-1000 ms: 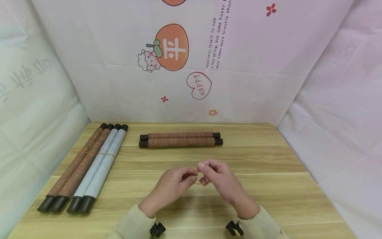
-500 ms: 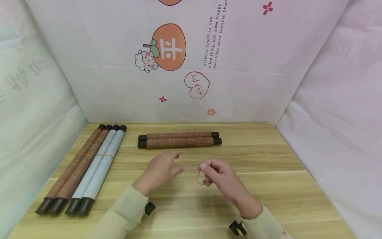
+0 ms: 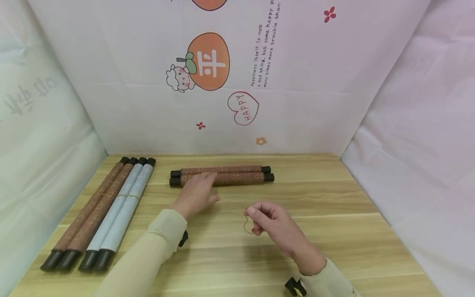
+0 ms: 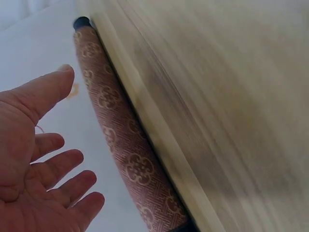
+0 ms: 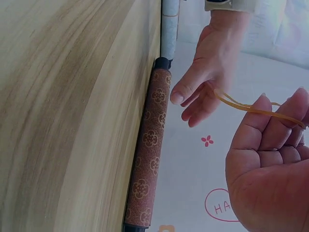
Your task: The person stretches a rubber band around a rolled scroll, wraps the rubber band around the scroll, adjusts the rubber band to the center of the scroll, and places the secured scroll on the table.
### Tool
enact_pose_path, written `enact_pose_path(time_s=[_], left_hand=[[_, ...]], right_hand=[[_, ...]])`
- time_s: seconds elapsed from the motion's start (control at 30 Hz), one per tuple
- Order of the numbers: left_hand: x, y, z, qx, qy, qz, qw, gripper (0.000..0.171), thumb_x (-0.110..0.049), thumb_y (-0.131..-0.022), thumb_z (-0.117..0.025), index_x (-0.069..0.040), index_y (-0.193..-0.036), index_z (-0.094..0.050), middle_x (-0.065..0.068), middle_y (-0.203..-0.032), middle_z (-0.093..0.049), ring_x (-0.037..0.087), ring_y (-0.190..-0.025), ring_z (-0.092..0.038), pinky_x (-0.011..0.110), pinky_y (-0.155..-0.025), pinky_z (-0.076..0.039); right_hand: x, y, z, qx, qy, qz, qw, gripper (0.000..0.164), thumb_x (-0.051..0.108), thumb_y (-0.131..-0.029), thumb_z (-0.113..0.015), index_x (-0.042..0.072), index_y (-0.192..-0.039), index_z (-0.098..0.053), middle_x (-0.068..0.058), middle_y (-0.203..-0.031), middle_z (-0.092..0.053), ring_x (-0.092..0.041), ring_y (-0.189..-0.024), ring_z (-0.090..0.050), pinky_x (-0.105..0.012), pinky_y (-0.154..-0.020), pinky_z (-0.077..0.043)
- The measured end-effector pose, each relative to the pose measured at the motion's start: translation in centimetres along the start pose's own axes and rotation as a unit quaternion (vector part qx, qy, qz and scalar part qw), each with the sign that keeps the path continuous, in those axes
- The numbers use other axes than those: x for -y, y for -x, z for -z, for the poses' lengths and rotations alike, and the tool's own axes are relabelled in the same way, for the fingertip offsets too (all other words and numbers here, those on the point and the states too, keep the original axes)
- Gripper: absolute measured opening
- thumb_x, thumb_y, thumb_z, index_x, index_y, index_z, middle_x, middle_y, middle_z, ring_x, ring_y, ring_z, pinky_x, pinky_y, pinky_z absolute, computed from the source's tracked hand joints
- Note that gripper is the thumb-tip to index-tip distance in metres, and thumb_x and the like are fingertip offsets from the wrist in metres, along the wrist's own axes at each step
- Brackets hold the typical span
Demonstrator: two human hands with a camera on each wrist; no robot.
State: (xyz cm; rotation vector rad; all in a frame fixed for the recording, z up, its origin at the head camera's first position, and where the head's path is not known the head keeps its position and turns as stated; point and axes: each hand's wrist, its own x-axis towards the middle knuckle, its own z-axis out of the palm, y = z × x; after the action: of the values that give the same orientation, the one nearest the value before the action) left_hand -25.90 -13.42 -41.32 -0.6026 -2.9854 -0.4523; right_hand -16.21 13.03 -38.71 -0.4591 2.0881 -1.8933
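Two brown patterned scrolls (image 3: 239,178) with black end knobs lie side by side at the back middle of the table. My left hand (image 3: 196,194) reaches over their left half in the head view, fingers extended. In the left wrist view its fingers (image 4: 72,162) are spread beside a scroll, apart from it and holding nothing. Nearer the front, my right hand (image 3: 276,225) pinches a thin yellowish rubber band (image 5: 246,107), which hangs as a loop from the fingertips. Whether the left fingertips touch the scrolls cannot be told from the head view.
On the left of the wooden table (image 3: 315,198) lie a pair of brown scrolls (image 3: 90,210) and a pair of pale blue scrolls (image 3: 120,210), each with a band round it. A printed white cloth (image 3: 297,103) stands behind, and white cloth hangs at both sides.
My left hand has left the right hand and the rubber band, moving forward and left to the middle scrolls. The right hand keeps pinching the band in about the same place.
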Motion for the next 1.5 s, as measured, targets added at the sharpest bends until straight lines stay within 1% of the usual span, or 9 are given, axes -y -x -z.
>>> enact_pose_path(time_s=[0.2, 0.47, 0.73, 0.83, 0.97, 1.1, 1.3, 1.4, 1.5], left_hand=[[0.9, -1.3, -0.4, 0.027, -0.009, 0.019, 0.9994, 0.088, -0.039, -0.093, -0.078, -0.001, -0.160, -0.036, 0.021, -0.161, -0.043, 0.042, -0.147, -0.043, 0.057, -0.122, -0.033], [1.2, -2.8, -0.6, 0.058, -0.033, 0.033, 0.9972, 0.087, -0.039, -0.095, -0.077, -0.004, -0.162, -0.034, 0.020, -0.163, -0.040, 0.041, -0.149, -0.040, 0.056, -0.122, -0.034], [2.5, -3.8, -1.4, 0.057, -0.070, 0.038, 0.9952, 0.086, -0.041, -0.094, -0.077, -0.004, -0.161, -0.037, 0.020, -0.162, -0.041, 0.042, -0.145, -0.045, 0.055, -0.118, -0.040], [3.0, -4.1, -1.5, 0.054, -0.082, 0.036, 0.9945, 0.086, -0.041, -0.095, -0.076, -0.003, -0.160, -0.037, 0.021, -0.162, -0.042, 0.042, -0.145, -0.046, 0.055, -0.118, -0.040], [3.3, -4.2, -1.5, 0.058, -0.083, 0.038, 0.9941, 0.086, -0.041, -0.095, -0.075, -0.003, -0.161, -0.035, 0.022, -0.163, -0.040, 0.042, -0.148, -0.042, 0.058, -0.119, -0.037], [3.3, -4.2, -1.5, 0.065, -0.070, 0.044, 0.9944, 0.080, -0.036, -0.098, -0.073, -0.007, -0.162, -0.035, 0.022, -0.165, -0.037, 0.042, -0.150, -0.038, 0.061, -0.121, -0.032], [2.9, -4.5, -1.3, 0.082, -0.043, 0.071, 0.9931, 0.073, -0.027, -0.102, -0.067, -0.013, -0.164, -0.033, 0.022, -0.168, -0.030, 0.043, -0.154, -0.031, 0.061, -0.122, -0.031], [2.8, -4.6, -1.3, 0.090, -0.059, 0.077, 0.9912, 0.067, -0.023, -0.105, -0.062, -0.013, -0.164, -0.033, 0.021, -0.168, -0.031, 0.044, -0.153, -0.032, 0.061, -0.120, -0.034], [2.8, -4.7, -1.4, 0.090, -0.085, 0.072, 0.9897, 0.062, -0.019, -0.107, -0.057, -0.011, -0.164, -0.034, 0.019, -0.166, -0.036, 0.043, -0.151, -0.036, 0.061, -0.117, -0.038]], right_hand=[[-0.1, 0.1, 0.0, 0.003, 0.001, 0.000, 1.000, 0.034, 0.025, -0.107, -0.058, -0.007, -0.113, -0.068, -0.002, -0.078, -0.058, -0.013, -0.071, -0.061, -0.028, -0.072, -0.058], [-0.2, 0.2, 0.0, 0.005, 0.008, 0.001, 1.000, 0.032, 0.026, -0.107, -0.059, -0.004, -0.111, -0.070, -0.001, -0.076, -0.055, -0.013, -0.070, -0.060, -0.028, -0.072, -0.058], [-0.3, 0.3, -0.1, -0.001, 0.016, -0.005, 1.000, 0.030, 0.029, -0.107, -0.059, 0.002, -0.111, -0.072, -0.003, -0.079, -0.057, -0.014, -0.071, -0.061, -0.030, -0.072, -0.059], [-0.3, 0.3, -0.1, -0.003, 0.014, -0.014, 1.000, 0.030, 0.029, -0.106, -0.060, 0.002, -0.111, -0.072, -0.002, -0.081, -0.059, -0.014, -0.070, -0.061, -0.029, -0.072, -0.059], [-0.3, 0.3, -0.1, -0.003, 0.010, -0.025, 1.000, 0.032, 0.030, -0.106, -0.061, 0.000, -0.111, -0.071, -0.001, -0.081, -0.059, -0.013, -0.071, -0.062, -0.029, -0.072, -0.059], [-0.2, 0.3, -0.1, -0.001, 0.009, -0.027, 1.000, 0.033, 0.030, -0.106, -0.061, -0.001, -0.112, -0.071, -0.001, -0.081, -0.059, -0.013, -0.071, -0.062, -0.029, -0.072, -0.059], [-0.2, 0.2, -0.2, 0.004, 0.009, -0.015, 1.000, 0.034, 0.027, -0.107, -0.060, -0.005, -0.112, -0.070, -0.001, -0.080, -0.057, -0.013, -0.071, -0.061, -0.028, -0.071, -0.058], [-0.3, 0.2, -0.1, 0.004, 0.008, -0.016, 1.000, 0.034, 0.027, -0.107, -0.059, -0.006, -0.112, -0.069, -0.001, -0.078, -0.056, -0.013, -0.071, -0.061, -0.028, -0.071, -0.058], [-0.5, 0.2, -0.1, 0.004, 0.008, -0.018, 1.000, 0.035, 0.027, -0.107, -0.059, -0.005, -0.112, -0.069, -0.001, -0.078, -0.056, -0.013, -0.071, -0.061, -0.028, -0.071, -0.058]])
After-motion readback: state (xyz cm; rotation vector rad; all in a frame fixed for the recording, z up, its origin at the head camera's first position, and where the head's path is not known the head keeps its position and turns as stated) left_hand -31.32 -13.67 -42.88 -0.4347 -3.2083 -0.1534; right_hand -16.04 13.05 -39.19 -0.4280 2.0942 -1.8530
